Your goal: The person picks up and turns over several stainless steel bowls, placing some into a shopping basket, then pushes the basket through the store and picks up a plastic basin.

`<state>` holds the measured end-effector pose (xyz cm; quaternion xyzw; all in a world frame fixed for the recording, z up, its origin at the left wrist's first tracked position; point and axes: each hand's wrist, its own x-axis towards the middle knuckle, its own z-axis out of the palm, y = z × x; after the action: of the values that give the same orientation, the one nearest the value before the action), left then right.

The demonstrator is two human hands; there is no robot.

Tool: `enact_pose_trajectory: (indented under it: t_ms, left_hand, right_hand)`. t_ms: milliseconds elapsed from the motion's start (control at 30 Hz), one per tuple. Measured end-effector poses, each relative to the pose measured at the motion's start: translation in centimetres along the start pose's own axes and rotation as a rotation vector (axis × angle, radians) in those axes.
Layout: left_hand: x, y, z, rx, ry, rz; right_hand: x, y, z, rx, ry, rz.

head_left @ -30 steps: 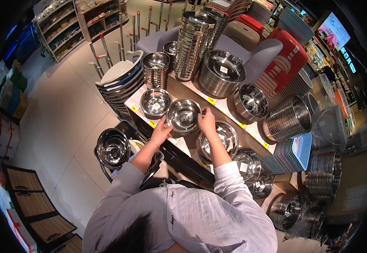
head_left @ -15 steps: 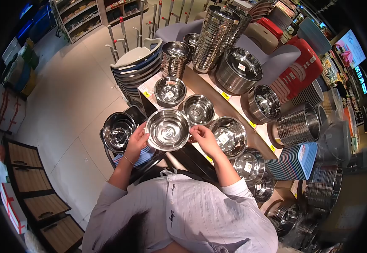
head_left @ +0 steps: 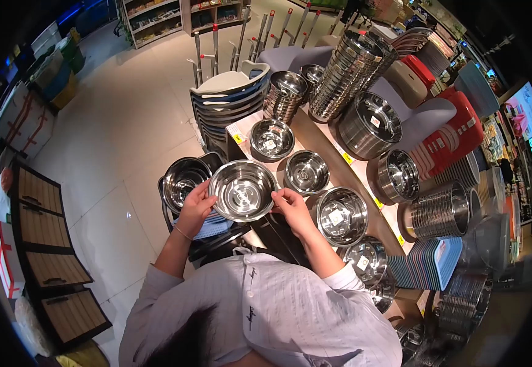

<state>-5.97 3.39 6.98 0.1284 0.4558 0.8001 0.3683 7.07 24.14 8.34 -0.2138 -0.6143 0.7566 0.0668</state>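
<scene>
A shiny stainless steel bowl is held in front of my chest, its hollow facing up toward me. My left hand grips its left rim, thumb on the inner side. On the opposite rim, my right hand pinches the edge between thumb and fingers. Behind my left hand, another steel basin sits in a dark cart or basket, with a blue item partly hidden below. Right of the held bowl, a smaller steel bowl rests on the display, and a larger steel basin lies nearer me.
Stacked steel bowls rise at the back of the display. White and blue stools are stacked at its left end. Red plastic goods and a stack of blue baskets stand right. Wood-front cabinets line the left floor.
My view has turned left, so the display and stools sit farther right and lower. Both hands keep hold of the bowl, which stays in nearly the same place before me.
</scene>
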Motion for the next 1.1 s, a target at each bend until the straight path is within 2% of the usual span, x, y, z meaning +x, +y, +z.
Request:
enact_pose_trajectory:
  t_ms: [67, 133, 267, 333, 367, 500, 567, 600, 667, 733, 800, 833, 933, 1000, 1067, 1100]
  left_hand:
    - [-0.2, -0.1, 0.0, 0.000, 0.018, 0.006]
    - [-0.4, -0.6, -0.1, 0.125, 0.137, 0.036]
    - [-0.5, -1.8, -1.0, 0.269, 0.112, 0.052]
    - [-0.3, -2.9, -1.9, 0.282, 0.104, -0.030]
    - [-0.2, -3.4, -2.2, 0.274, 0.076, -0.029]
    - [-0.3, -5.0, -3.2, 0.377, 0.042, 0.024]
    - [-0.4, -5.3, -3.2, 0.465, 0.125, 0.091]
    - [-0.3, -5.4, -3.3, 0.463, 0.123, 0.090]
    - [-0.1, -5.2, -3.7, 0.399, 0.211, 0.135]
    - [0.3, -4.6, -3.8, 0.356, 0.240, 0.140]
    - [0.7, -4.0, -3.7, 0.327, 0.282, 0.239]
    - [0.9, -4.0, -4.0, 0.339, 0.251, 0.308]
    - [0.7, -3.0, -3.5, 0.394, 0.257, 0.328]
    - [0.4, -2.3, -2.4, 0.406, 0.268, 0.318]
    - [0.0, -1.8, -1.6, 0.417, 0.279, 0.309]
    - [-0.2, -1.6, -1.4, 0.529, 0.253, 0.352]
  right_hand:
    - [0.1, -0.2, 0.3, 0.003, -0.004, -0.001]
    - [-0.2, -0.8, 1.0, 0.028, 0.043, -0.015]
    - [-0.5, -0.8, 1.8, -0.023, 0.053, -0.079]
    - [-0.6, -1.0, 2.2, -0.098, 0.086, -0.208]
    - [-0.8, -1.2, 2.4, -0.099, 0.086, -0.208]
    - [-1.9, -2.9, 3.6, -0.421, -0.006, -0.397]
    - [-1.9, -2.8, 3.8, -0.667, -0.051, -0.565]
    - [-2.0, -2.9, 3.8, -0.669, -0.049, -0.563]
    - [-2.3, -3.1, 4.2, -0.766, -0.096, -0.688]
    - [-2.2, -2.0, 4.0, -0.754, -0.081, -0.679]
    - [-2.2, -1.2, 3.8, -0.736, 0.006, -0.562]
    - [-1.9, -0.7, 3.5, -0.765, 0.038, -0.612]
    - [-1.2, 0.8, 2.5, -0.701, 0.010, -0.511]
    - [-1.1, 1.2, 2.4, -0.643, 0.035, -0.552]
    - [-1.0, 1.1, 2.2, -0.657, 0.084, -0.082]
    - [-0.4, 3.1, 1.4, -0.503, 0.074, -0.094]
